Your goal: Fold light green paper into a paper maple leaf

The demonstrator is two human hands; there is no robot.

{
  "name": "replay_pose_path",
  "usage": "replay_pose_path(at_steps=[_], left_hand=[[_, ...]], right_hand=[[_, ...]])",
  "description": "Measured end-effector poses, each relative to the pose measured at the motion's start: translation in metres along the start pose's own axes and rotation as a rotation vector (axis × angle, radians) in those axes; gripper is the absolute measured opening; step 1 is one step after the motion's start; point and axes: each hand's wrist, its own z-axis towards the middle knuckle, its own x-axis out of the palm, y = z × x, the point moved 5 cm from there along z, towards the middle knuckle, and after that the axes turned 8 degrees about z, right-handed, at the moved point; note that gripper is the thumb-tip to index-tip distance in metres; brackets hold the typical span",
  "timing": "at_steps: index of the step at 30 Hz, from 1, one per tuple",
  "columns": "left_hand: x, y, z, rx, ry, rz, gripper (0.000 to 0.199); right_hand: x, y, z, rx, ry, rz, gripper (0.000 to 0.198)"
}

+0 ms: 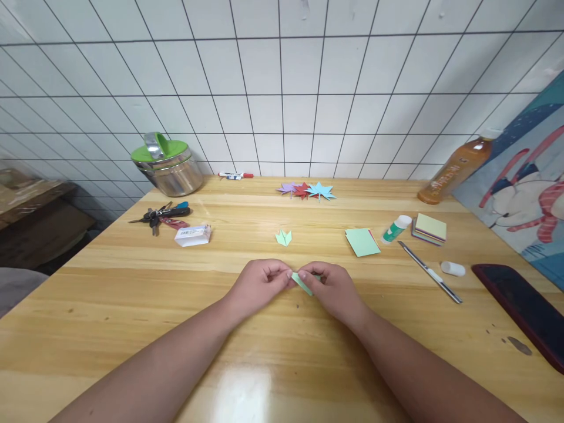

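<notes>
Between my two hands is a small folded piece of light green paper, just above the wooden table. My left hand pinches its left end between thumb and forefinger. The thumb and fingers of my right hand are closed on its right part and hide some of it. Beyond my hands lies a folded green paper piece with pointed tips. To the right of that is a small stack of square green paper. Farther back, purple, red and blue folded paper leaves overlap.
On the right are a glue stick, its white cap, a utility knife, a sticky-note pad, a phone and a bottle. Keys, a small box and a green-lidded pot stand left. Markers lie by the wall.
</notes>
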Motion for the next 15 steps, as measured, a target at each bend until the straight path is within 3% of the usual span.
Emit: replay_pose_path(at_steps=[15], left_hand=[[0.0024,0.0015,0.0013,-0.002,0.017,-0.054,0.02]], right_hand=[[0.0012,0.0,0.0003,0.007,-0.001,-0.062,0.025]])
